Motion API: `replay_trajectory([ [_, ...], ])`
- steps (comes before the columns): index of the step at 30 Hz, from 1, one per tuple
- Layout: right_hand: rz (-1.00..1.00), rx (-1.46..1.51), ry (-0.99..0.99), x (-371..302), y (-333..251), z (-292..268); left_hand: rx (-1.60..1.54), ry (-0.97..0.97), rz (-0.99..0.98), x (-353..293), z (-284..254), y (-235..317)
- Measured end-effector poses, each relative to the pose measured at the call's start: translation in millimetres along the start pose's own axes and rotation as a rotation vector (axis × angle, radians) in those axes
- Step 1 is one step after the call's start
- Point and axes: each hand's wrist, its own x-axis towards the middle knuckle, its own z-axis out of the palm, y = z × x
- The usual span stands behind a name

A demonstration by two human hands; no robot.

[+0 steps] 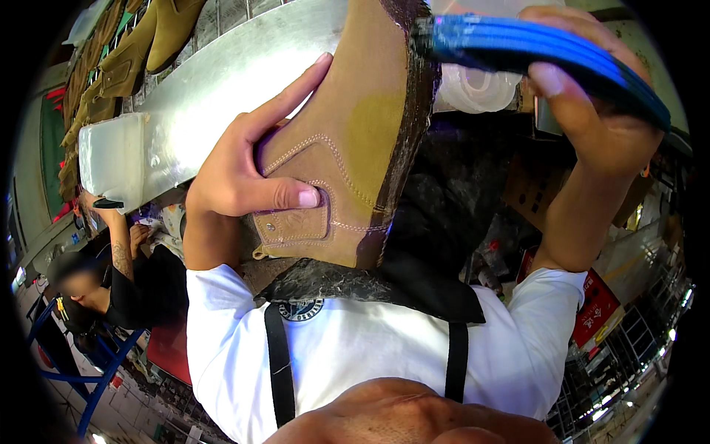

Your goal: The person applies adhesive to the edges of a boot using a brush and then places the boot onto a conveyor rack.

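A tan leather boot [362, 89], stitched along its side, is tilted in front of me with its heel end toward my body. My left hand [233, 166] is closed around its ankle part, the thumb pressing on a stitched tab and the index finger stretched along the upper. A dark, rough band [414, 111] runs along the boot's bottom edge. My right hand [592, 118] grips a brush with a ridged blue handle [532, 44]. The brush's dark tip touches or nearly touches that band near the top of the view; bristles are hard to make out. An olive-yellow patch shows on the boot's side.
Behind the boot lies a shiny metal bench [244, 66] with a whitish translucent block [111, 152] at its end. More tan boots [148, 44] hang at the upper left. A clear plastic container [477, 89] stands behind the brush. A co-worker [140, 285] sits at the left.
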Motion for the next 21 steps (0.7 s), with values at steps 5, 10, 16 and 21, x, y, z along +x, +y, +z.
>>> replay_trajectory([
  [5,-0.189,-0.068,-0.058,-6,3,8,-0.043,0.007,-0.026,-2,0,-1],
  [10,-0.273,-0.053,-0.034,-26,-7,39,-0.042,0.021,-0.005,3,-5,-7],
  [16,-0.194,0.081,0.046,-53,-5,65,-0.013,0.096,-0.024,12,-1,-9],
  [21,-0.188,0.194,0.076,-68,-2,82,-0.1,0.16,-0.094,14,6,6],
])
